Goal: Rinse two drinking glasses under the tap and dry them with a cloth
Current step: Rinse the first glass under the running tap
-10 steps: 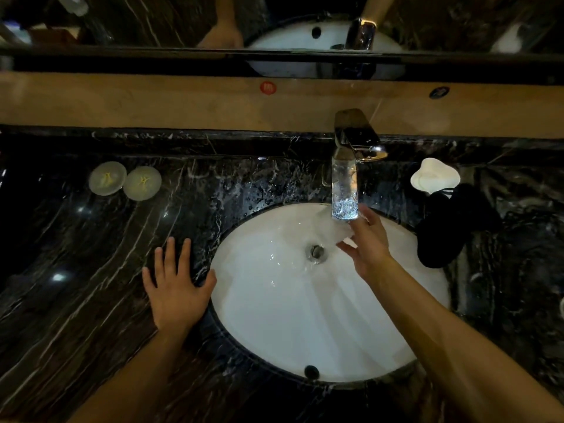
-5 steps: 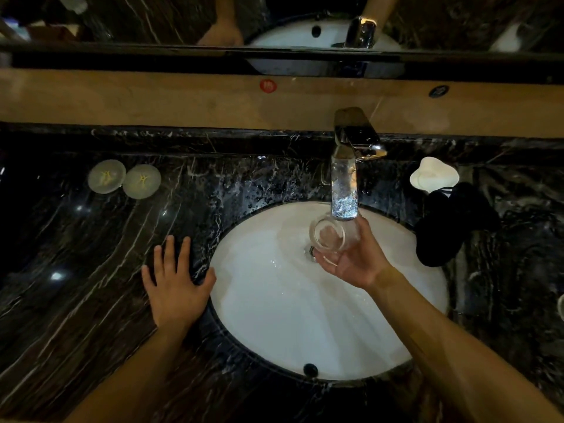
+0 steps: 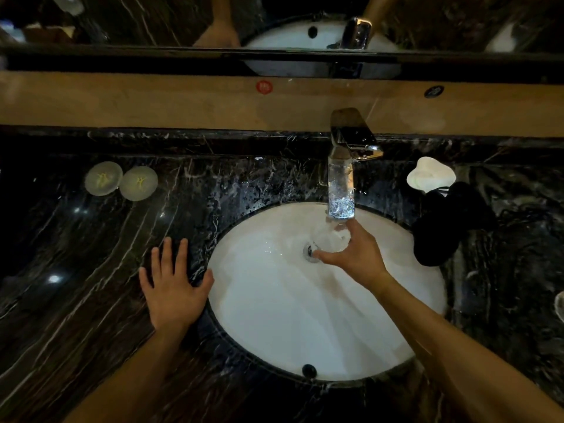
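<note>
Under tap (image 3: 351,138): right hand (image 3: 357,254) grips glass (image 3: 331,239), seemingly tilted; left hand (image 3: 174,288) spread flat.

Dim room: black veined marble counter (image 3: 76,300), tan backsplash (image 3: 152,99), mirror (image 3: 152,22) above.

Two pale round discs (image 3: 121,182) lay side by side, touching, on the dark veined marble worktop (image 3: 76,270) at far left. A white, lobed object (image 3: 431,177) sat at far right. A red round sticker (image 3: 264,87) was fixed to the tan ledge (image 3: 152,102) below the mirror (image 3: 152,22).
</note>
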Demonstrator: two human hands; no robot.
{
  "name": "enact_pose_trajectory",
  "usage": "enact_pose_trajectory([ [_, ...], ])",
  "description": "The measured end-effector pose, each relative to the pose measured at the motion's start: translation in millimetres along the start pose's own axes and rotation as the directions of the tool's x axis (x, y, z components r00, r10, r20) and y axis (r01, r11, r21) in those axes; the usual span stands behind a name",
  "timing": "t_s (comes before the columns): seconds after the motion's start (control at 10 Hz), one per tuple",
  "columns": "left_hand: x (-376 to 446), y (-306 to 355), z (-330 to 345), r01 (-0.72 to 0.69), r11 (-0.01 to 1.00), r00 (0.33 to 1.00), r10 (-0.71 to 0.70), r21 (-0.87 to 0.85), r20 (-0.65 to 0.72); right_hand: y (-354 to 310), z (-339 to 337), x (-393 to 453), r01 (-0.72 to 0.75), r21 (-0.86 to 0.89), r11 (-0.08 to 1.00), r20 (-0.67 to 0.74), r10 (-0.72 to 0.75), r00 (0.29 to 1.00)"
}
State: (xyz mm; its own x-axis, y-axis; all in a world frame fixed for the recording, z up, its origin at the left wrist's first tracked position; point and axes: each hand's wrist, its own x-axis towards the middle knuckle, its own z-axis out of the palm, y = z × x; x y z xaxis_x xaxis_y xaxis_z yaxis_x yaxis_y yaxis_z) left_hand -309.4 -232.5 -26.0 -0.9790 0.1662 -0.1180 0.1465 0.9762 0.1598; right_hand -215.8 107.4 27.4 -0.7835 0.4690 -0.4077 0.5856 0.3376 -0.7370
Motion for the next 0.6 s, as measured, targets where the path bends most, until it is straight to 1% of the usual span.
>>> enact_pose_trajectory([
  [0.1,-0.3,0.8,-0.6,-0.001,1.0,1.0,0.001,0.002,-0.004,-5.2,2.9,0.2,0.034,-0.031,0.999,-0.014,-0.035,0.999],
  [0.2,-0.5,1.6,-1.2,-0.001,1.0,1.0,0.001,0.005,-0.006,-11.8,7.2,3.0,0.032,-0.037,0.999,-0.078,-0.035,0.996],
  [0.3,-0.8,1.9,-2.2,-0.003,1.0,1.0,0.003,-0.003,-0.009,-13.9,7.3,5.1,0.012,-0.051,0.999,-0.156,-0.02,0.988],
  [0.4,-1.0,2.5,-2.8,-0.004,1.0,1.0,0.004,-0.004,-0.012,-13.4,-0.2,7.2,-0.024,-0.062,0.998,-0.171,0.013,0.985],
  [0.5,-0.6,2.1,-2.3,-0.001,1.0,1.0,0.001,0.0,-0.005,-6.7,-12.5,12.4,-0.125,-0.001,0.992,-0.037,0.125,0.991],
  [0.6,-0.4,2.4,-2.4,-0.001,1.0,1.0,0.001,-0.004,-0.006,-2.2,-14.1,13.4,-0.168,0.061,0.984,0.102,0.162,0.982],
])
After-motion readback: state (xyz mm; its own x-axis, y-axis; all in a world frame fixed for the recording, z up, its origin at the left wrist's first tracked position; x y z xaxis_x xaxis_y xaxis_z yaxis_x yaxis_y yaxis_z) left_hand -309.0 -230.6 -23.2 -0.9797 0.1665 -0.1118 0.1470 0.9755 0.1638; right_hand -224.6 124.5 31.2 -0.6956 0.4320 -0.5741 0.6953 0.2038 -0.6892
